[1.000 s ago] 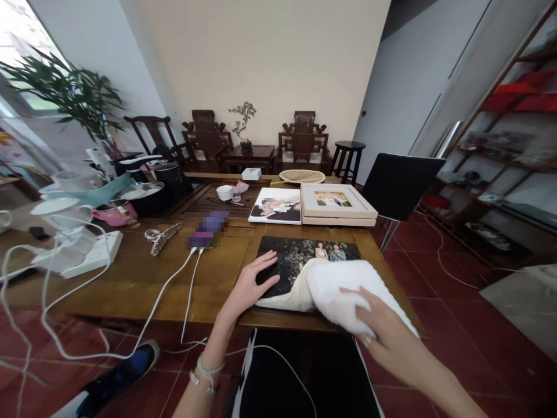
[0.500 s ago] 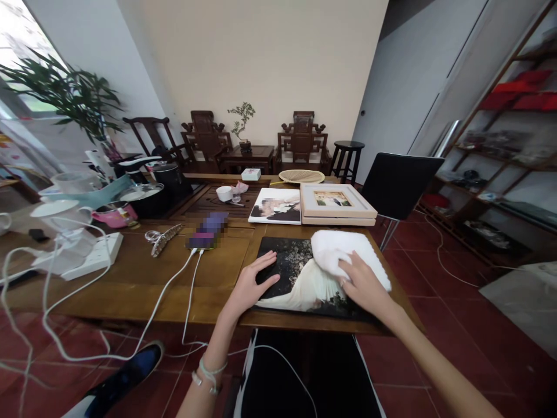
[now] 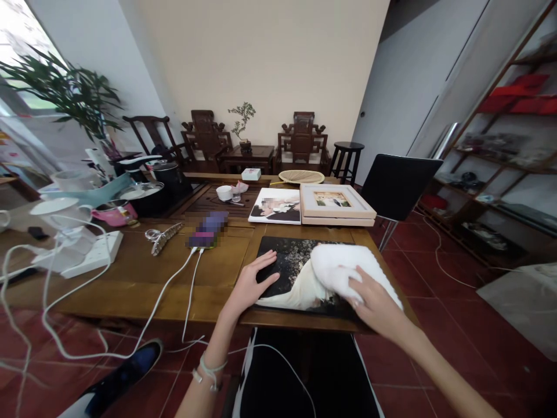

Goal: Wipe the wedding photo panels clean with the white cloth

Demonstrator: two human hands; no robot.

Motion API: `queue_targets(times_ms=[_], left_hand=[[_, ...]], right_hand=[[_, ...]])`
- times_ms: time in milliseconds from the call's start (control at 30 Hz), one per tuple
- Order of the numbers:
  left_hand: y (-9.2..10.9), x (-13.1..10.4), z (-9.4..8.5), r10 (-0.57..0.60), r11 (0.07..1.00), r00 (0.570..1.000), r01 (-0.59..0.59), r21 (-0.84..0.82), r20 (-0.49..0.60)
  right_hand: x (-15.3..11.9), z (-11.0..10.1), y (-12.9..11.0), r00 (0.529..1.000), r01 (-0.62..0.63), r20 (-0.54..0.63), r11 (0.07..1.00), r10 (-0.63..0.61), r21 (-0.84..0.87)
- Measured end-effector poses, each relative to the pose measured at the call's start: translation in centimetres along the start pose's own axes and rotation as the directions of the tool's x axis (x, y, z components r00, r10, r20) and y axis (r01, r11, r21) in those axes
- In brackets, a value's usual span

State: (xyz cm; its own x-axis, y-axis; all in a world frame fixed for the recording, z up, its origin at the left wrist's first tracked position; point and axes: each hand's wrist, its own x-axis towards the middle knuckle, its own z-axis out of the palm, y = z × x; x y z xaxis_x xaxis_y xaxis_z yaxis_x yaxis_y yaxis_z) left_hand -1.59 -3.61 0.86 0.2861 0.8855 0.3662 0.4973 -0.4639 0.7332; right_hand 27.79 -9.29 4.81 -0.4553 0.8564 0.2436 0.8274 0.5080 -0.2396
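A dark photo panel (image 3: 289, 273) with a pale dress printed on it lies flat at the table's front edge. My left hand (image 3: 255, 280) rests on its left side, fingers spread and holding nothing. A fluffy white cloth (image 3: 348, 261) covers much of the panel's right side. My right hand (image 3: 369, 296) is closed on the near part of this cloth and presses it against the panel. The panel's right end is hidden under cloth and hand.
Behind the panel lie a photo print (image 3: 276, 208) and stacked pale frames (image 3: 339, 212). To the left are a phone (image 3: 208, 229) with charging cables, a hair clip (image 3: 166, 237) and a power strip (image 3: 93, 255). A black chair (image 3: 398, 186) stands at the right.
My right hand has moved the white cloth toward me and slightly right, baring more of the panel's far edge. My left hand has stayed in place.
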Motion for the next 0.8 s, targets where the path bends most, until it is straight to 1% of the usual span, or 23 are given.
queue_targets(times_ms=[100, 167, 233, 267, 300, 367, 433, 500, 567, 633, 700, 733, 800], left_hand=[[-0.2, 0.0, 0.1, -0.001, 1.000, 1.000, 0.001, -0.001, -0.006], [-0.3, 0.0, 0.2, -0.007, 1.000, 1.000, 0.007, 0.004, -0.018], [-0.4, 0.1, 0.3, -0.015, 1.000, 0.999, 0.015, 0.014, -0.035], [-0.5, 0.1, 0.4, -0.018, 1.000, 0.999, 0.019, 0.020, -0.042], [-0.5, 0.2, 0.5, -0.019, 0.999, 0.999, 0.021, 0.024, -0.047], [-0.5, 0.3, 0.5, -0.019, 0.999, 0.999, 0.021, 0.030, -0.050], [-0.5, 0.3, 0.4, -0.016, 0.999, 0.999, 0.017, 0.036, -0.044], [-0.4, 0.4, 0.3, -0.009, 0.999, 1.000, 0.010, 0.044, -0.024], [-0.3, 0.4, 0.2, 0.001, 0.999, 1.000, -0.001, 0.052, -0.002], [-0.3, 0.5, 0.1, 0.012, 0.999, 1.000, -0.012, 0.053, 0.004], [-0.2, 0.5, 0.0, 0.019, 0.998, 1.000, -0.019, 0.052, 0.004], [-0.2, 0.5, 0.0, 0.020, 0.998, 1.000, -0.020, 0.054, 0.005], [-0.2, 0.4, 0.0, 0.018, 0.998, 1.000, -0.019, 0.063, 0.011]], right_hand=[[4.4, 0.2, 2.0, 0.999, -0.020, -0.046, 1.000, 0.019, -0.023], [6.9, 0.4, 2.7, 0.998, -0.015, -0.054, 0.999, 0.013, -0.042], [8.5, 0.7, 2.8, 0.998, -0.011, -0.054, 0.998, 0.007, -0.061], [8.9, 0.8, 2.6, 0.999, -0.011, -0.054, 0.998, 0.008, -0.069], [9.0, 1.0, 2.3, 0.999, -0.010, -0.051, 0.997, 0.006, -0.073], [7.9, 1.5, 1.0, 0.999, 0.001, -0.045, 0.997, -0.004, -0.071], [5.7, 1.8, -1.0, 0.999, 0.028, -0.034, 0.998, -0.030, -0.051], [2.7, 1.9, -3.5, 0.998, 0.064, -0.005, 0.998, -0.064, -0.011], [0.0, 1.7, -5.7, 0.993, 0.107, 0.051, 0.993, -0.110, 0.054], [-1.5, 1.3, -7.1, 0.983, 0.138, 0.103, 0.985, -0.149, 0.107], [-1.5, 1.1, -7.1, 0.981, 0.136, 0.123, 0.984, -0.150, 0.116], [-0.9, 1.0, -6.6, 0.983, 0.129, 0.117, 0.986, -0.141, 0.104], [1.4, 1.1, -4.9, 0.988, 0.124, 0.084, 0.990, -0.129, 0.063]])
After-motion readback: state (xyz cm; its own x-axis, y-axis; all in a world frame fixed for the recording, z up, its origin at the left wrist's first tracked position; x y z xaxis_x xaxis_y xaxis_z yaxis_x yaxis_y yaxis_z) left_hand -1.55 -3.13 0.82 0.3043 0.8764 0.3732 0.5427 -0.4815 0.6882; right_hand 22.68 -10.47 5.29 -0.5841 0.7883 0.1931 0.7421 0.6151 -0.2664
